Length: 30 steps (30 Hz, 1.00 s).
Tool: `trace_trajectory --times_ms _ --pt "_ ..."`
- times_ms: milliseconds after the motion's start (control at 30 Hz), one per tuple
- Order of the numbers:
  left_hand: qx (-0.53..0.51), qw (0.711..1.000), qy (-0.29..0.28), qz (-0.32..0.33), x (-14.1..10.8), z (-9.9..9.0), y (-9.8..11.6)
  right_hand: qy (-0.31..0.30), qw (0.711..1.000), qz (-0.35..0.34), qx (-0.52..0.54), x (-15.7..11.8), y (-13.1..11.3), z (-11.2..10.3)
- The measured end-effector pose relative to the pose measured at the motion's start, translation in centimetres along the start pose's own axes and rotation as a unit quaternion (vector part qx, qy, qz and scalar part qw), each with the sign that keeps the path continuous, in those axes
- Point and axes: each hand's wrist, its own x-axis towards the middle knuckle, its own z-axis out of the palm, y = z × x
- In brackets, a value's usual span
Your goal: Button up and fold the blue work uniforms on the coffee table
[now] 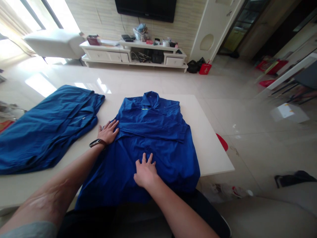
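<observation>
While the left hand [108,132] lies open, fingers spread, on one side of a blue shirt [163,124], the right hand [145,171] rests open on its lower front, fingers apart. Beneath both hands the shirt lies on a pale table [209,148], collar pointing away from them, sleeves folded across. Left of the left hand is a second blue garment [49,129], folded. Beyond the hands, glossy floor [173,81] runs to a white cabinet [106,56] under a wall-mounted television [146,9].

Between the garments, beside the left hand, tabletop shows. Right of the right hand, a wider strip reaches the table's right edge, where a red round object [222,142] peeks out. Nearer than the right hand, the hem passes the table's near edge.

Ahead of the hands, a yellow-green strip [144,109] marks the shirt's chest; the collar label [151,96] and the mark on the television's frame are too small to read.
</observation>
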Motion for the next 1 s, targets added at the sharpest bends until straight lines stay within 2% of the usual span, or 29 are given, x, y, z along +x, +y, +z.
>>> trace_trajectory --times_ms 167,333,433,533,667,733,800,867,933,1000 --pt "-0.006 1.0 0.01 -0.01 0.9 0.0 -1.1 0.03 0.999 -0.03 -0.02 0.7 0.6 0.3" --pt "-0.02 0.999 0.033 0.015 1.2 -0.2 -2.0 0.04 0.998 -0.044 -0.022 0.8 0.7 0.5" --pt "-0.038 0.997 0.07 0.024 0.7 -0.4 -2.2 0.044 0.997 -0.048 -0.029 0.8 0.8 0.4" --pt "-0.058 0.992 0.107 0.022 -1.1 -1.0 -2.4 0.03 0.997 -0.057 -0.037 0.5 1.0 -0.1" --pt "-0.06 0.992 0.106 -0.037 -6.3 -2.5 -3.1 0.011 0.996 -0.088 -0.017 -0.6 2.3 -1.8" --pt "-0.074 0.987 0.101 -0.098 -10.2 -3.4 -3.7 0.034 0.994 -0.1 0.002 -1.4 3.7 -3.0" --pt "-0.111 0.979 0.067 -0.159 -14.9 -4.3 -4.1 0.084 0.993 -0.083 0.02 -2.5 5.7 -4.3" --pt "-0.138 0.97 -0.011 -0.2 -20.0 -4.9 -4.3 0.16 0.986 -0.027 0.044 -4.0 8.7 -5.1" --pt "-0.173 0.95 -0.1 -0.24 -24.6 -5.1 -4.0 0.235 0.967 0.061 0.072 -5.8 12.3 -5.0" --pt "-0.221 0.934 -0.137 -0.247 -27.8 -5.0 -3.3 0.267 0.948 0.151 0.082 -7.7 16.3 -3.9"
